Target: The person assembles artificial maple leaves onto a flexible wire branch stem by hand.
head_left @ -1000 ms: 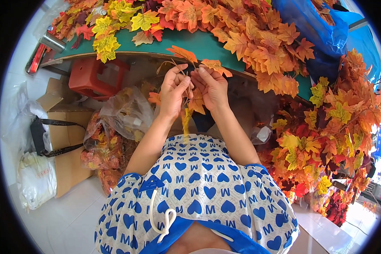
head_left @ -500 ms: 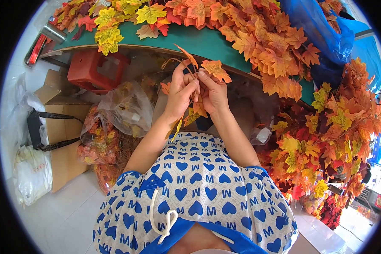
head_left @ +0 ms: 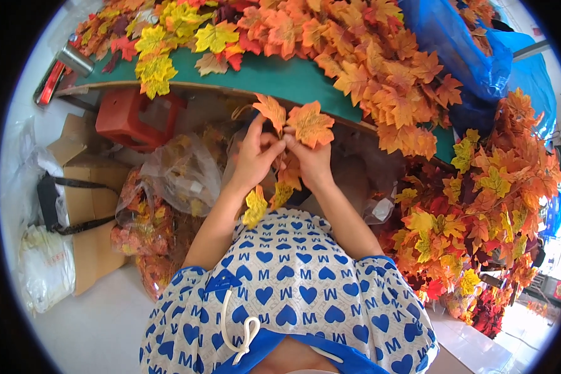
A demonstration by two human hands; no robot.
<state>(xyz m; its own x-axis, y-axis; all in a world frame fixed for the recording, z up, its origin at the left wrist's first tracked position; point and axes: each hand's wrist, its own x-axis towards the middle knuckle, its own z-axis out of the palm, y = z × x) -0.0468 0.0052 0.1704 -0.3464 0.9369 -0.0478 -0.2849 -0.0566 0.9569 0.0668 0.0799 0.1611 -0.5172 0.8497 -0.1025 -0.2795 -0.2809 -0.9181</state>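
In front of my chest, both hands hold a strand of artificial maple leaves, its thin stem pinched between them. My left hand (head_left: 254, 159) is closed on the stem, thumb and forefinger meeting the other hand's fingertips. Right beside it, my right hand (head_left: 311, 163) pinches at the base of a broad orange leaf (head_left: 310, 123). A second orange leaf (head_left: 271, 111) stands up above the left fingers. Below the hands hang a yellow leaf (head_left: 255, 207) and more orange and yellow leaves, partly hidden by the right hand. What exactly the fingertips grip is too small to make out.
Ahead is a green tabletop (head_left: 274, 73) with heaped orange leaves (head_left: 355, 65) and yellow leaves (head_left: 156, 71). A red stool (head_left: 115, 124), clear plastic bag (head_left: 190, 165) and cardboard box (head_left: 90, 193) are at left. A tall leaf pile (head_left: 480, 199) and blue plastic (head_left: 474, 56) stand at right.
The orange leaves at my fingers have turned to show their broad faces. The hanging yellow leaf has swung face-on. Both hands have moved slightly lower, still together on the strand.
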